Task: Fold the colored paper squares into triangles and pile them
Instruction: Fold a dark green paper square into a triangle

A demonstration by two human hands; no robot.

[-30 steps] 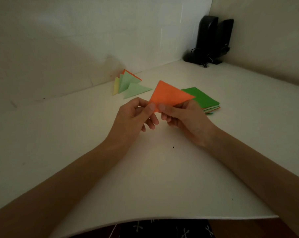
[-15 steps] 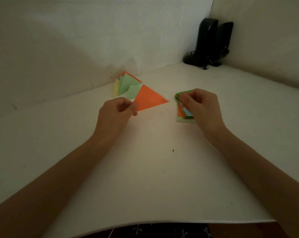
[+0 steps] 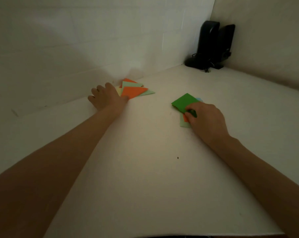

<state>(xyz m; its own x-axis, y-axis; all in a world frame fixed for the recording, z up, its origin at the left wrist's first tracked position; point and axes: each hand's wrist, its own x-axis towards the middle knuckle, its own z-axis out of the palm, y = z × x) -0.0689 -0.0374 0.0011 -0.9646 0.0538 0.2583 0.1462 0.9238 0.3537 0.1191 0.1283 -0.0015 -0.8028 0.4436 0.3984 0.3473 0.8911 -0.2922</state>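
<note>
A fanned pile of folded triangles (image 3: 136,85) lies on the white table by the back wall, with an orange triangle (image 3: 133,92) on top. My left hand (image 3: 105,97) rests at the pile's left side, fingers spread, thumb touching the orange triangle's near corner. To the right sits a small stack of paper squares (image 3: 183,123) showing orange, light green and blue edges. My right hand (image 3: 207,119) pinches the near corner of the top dark green square (image 3: 183,101), which is raised off the stack.
Two black speakers (image 3: 214,43) with cables stand in the far right corner where the walls meet. The white table (image 3: 153,169) ends at a curved front edge at the bottom of the view. A tiny dark speck (image 3: 177,158) marks the middle.
My left hand carried the orange triangle back to the pile and laid it on top. My right hand stayed on the stack and pinched the green square.
</note>
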